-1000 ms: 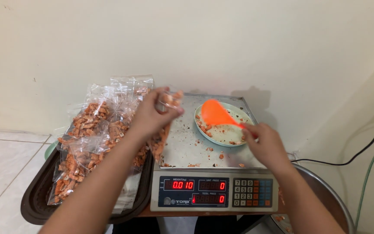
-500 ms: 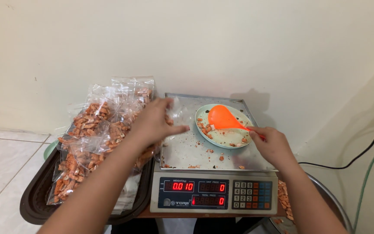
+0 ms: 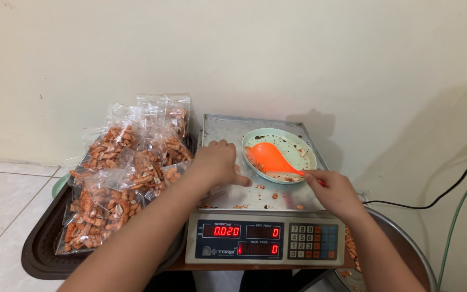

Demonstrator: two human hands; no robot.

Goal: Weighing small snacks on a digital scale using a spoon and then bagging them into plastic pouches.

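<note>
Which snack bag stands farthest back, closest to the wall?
The nearly empty clear bag at the pile's rear, upright beside the scale's back left corner; the fuller bags lie in front.

The scene was evenly and fairly brightly lit by soft, warm-white light that seemed to come from above and somewhat to the left, since the shadows fell to the right. A broad, soft-edged shadow lay across the cream wall at the right, and a smaller one sat on the wall just behind the scale's metal pan. The pan gave a dull sheen with no harsh glare. The red digits of the display glowed crisply and stayed readable. Focus was sharp through the middle; the forearms at the bottom edge looked slightly soft. No strong bending showed at the edges.
</note>
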